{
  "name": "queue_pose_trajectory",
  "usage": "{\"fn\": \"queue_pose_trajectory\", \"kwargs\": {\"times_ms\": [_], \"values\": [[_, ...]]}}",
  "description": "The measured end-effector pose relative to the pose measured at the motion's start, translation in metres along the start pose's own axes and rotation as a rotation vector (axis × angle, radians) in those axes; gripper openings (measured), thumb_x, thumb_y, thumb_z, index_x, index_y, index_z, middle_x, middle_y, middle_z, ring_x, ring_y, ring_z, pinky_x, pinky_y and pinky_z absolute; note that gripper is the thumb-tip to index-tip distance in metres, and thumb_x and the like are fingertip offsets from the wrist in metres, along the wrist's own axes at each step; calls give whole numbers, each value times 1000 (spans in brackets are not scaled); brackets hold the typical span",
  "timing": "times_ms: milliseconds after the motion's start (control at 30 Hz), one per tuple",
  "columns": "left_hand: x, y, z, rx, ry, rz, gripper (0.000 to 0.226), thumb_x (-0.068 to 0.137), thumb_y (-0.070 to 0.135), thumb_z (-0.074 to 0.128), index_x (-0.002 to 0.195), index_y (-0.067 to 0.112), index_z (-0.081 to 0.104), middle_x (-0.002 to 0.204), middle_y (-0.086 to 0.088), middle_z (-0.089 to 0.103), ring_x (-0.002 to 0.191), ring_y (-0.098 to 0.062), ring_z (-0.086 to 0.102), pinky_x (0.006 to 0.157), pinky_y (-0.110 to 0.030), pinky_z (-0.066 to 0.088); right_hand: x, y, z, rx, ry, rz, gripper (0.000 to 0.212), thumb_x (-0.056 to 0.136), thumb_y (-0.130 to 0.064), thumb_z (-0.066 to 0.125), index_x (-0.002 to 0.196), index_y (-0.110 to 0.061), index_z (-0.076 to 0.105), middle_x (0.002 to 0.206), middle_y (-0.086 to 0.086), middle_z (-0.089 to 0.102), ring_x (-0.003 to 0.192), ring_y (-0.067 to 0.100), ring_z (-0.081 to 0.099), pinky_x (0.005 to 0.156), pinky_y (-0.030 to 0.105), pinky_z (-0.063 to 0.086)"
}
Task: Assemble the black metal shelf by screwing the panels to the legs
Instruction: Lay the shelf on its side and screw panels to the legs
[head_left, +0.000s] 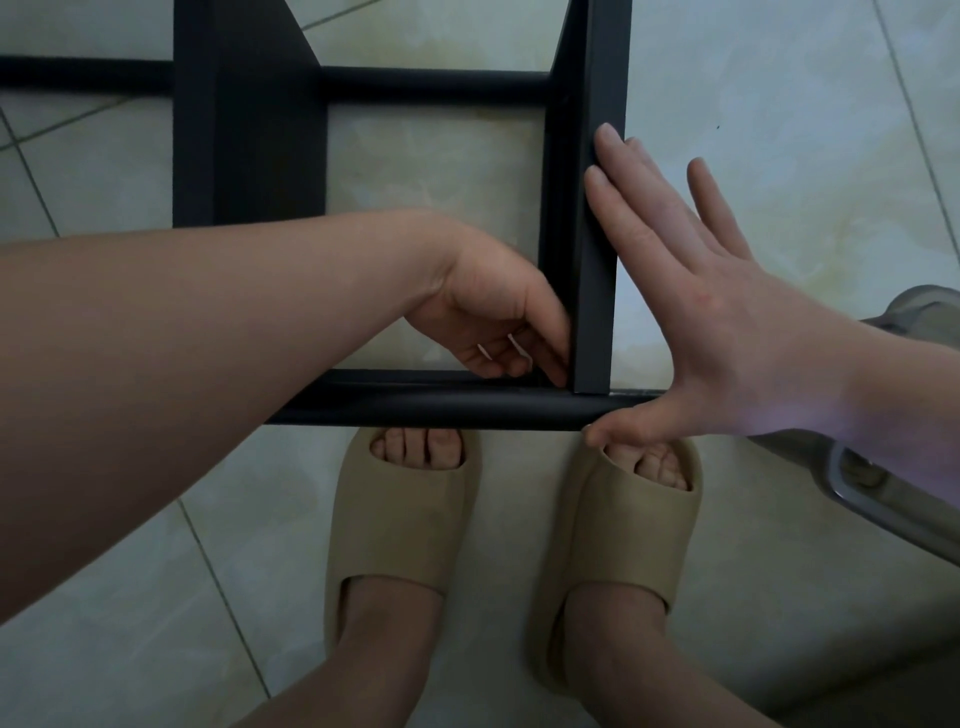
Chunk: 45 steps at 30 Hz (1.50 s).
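Standing in beige slippers (400, 519) just behind the near rail (415, 408) of the black shelf frame (249, 145) lying on the tiled floor (779, 156), the person is bracing its corner, probably for screwing. The right hand (727, 332) is pressing flat, fingers (613, 208) straight, against the leg (597, 291); the left hand (493, 317) is curling its fingers into the inside corner, any screw hidden.

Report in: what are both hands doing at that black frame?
Right hand flat against the upright panel. Left hand curled into the inside corner, grip hidden. Nothing blocking.
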<state>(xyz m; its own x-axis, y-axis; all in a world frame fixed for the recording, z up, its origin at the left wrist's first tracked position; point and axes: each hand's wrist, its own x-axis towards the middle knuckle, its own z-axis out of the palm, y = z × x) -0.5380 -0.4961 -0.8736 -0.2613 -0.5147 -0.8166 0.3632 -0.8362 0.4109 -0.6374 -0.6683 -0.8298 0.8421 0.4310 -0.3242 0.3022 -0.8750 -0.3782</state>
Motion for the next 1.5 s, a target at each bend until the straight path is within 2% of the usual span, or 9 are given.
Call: {"fn": "queue_pose_trajectory", "kwargs": {"times_ms": [100, 267, 567, 700, 800, 933, 1000, 1233, 1500], "values": [[2, -1, 3, 18, 21, 14, 6, 79, 11, 68, 80, 17, 69, 73, 5, 68, 66, -10, 50, 68, -23, 40, 0, 0, 0, 2, 1, 1, 145, 62, -88, 59, 160, -3, -6, 169, 12, -16, 156, 24, -15, 125, 54, -7], [6, 0, 3, 29, 41, 22, 18, 91, 1, 59, 79, 14, 65, 66, 5, 64, 63, -8, 48, 65, -21, 38, 0, 0, 1, 1, -4, 2, 146, 61, -88, 59, 160, -4, -6, 168, 12, -16, 156, 23, -16, 125, 54, -8], [5, 0, 1, -3, 11, 41, 19, 88, -4, 58, 83, 14, 63, 67, 4, 64, 66, -9, 51, 66, -21, 41, 0, 0, 1, -1, 2, 0, 145, 62, -88, 59, 160, -4, -6, 169, 12, -15, 156, 24, -15, 125, 53, -8], [3, -3, -1, -52, -8, 37, 24, 69, 13, 65, 92, 16, 65, 79, 4, 65, 73, -11, 53, 73, -26, 43, 0, 0, 1, 0, 1, 0, 145, 62, -88, 60, 160, -4, -6, 169, 12, -16, 156, 23, -15, 125, 53, -8], [3, -6, -1, -47, -1, 17, 22, 79, 19, 63, 100, 18, 68, 89, 4, 67, 73, -11, 52, 73, -26, 42, 0, 1, 1, 2, 5, -1, 145, 62, -88, 60, 160, -4, -7, 169, 11, -16, 156, 23, -15, 125, 53, -8], [5, -3, 3, 3, 13, 23, 13, 76, 12, 67, 88, 16, 67, 74, 5, 66, 68, -10, 50, 70, -24, 41, 0, 1, 1, 1, 4, 1, 146, 61, -88, 61, 160, -5, -7, 169, 10, -16, 156, 23, -16, 125, 55, -7], [7, -2, 3, 10, 21, 32, 11, 86, 5, 61, 85, 15, 66, 69, 6, 65, 67, -9, 50, 69, -24, 41, 0, 1, 2, 1, 2, 4, 146, 61, -88, 61, 160, -5, -7, 169, 10, -17, 156, 23, -16, 125, 55, -7], [7, -2, 2, -5, 13, 49, 16, 91, 0, 56, 87, 13, 64, 69, 5, 65, 66, -8, 51, 68, -22, 42, 0, 0, 1, 8, 3, 3, 146, 62, -87, 61, 160, -4, -7, 169, 11, -16, 156, 23, -16, 125, 54, -8], [4, -5, 1, -49, -19, 71, 21, 66, 7, 67, 84, 14, 62, 74, 2, 61, 69, -9, 54, 68, -22, 45, 0, 0, 1, 6, -1, 3, 146, 62, -88, 60, 160, -4, -7, 169, 11, -17, 156, 23, -16, 125, 54, -8]]}}
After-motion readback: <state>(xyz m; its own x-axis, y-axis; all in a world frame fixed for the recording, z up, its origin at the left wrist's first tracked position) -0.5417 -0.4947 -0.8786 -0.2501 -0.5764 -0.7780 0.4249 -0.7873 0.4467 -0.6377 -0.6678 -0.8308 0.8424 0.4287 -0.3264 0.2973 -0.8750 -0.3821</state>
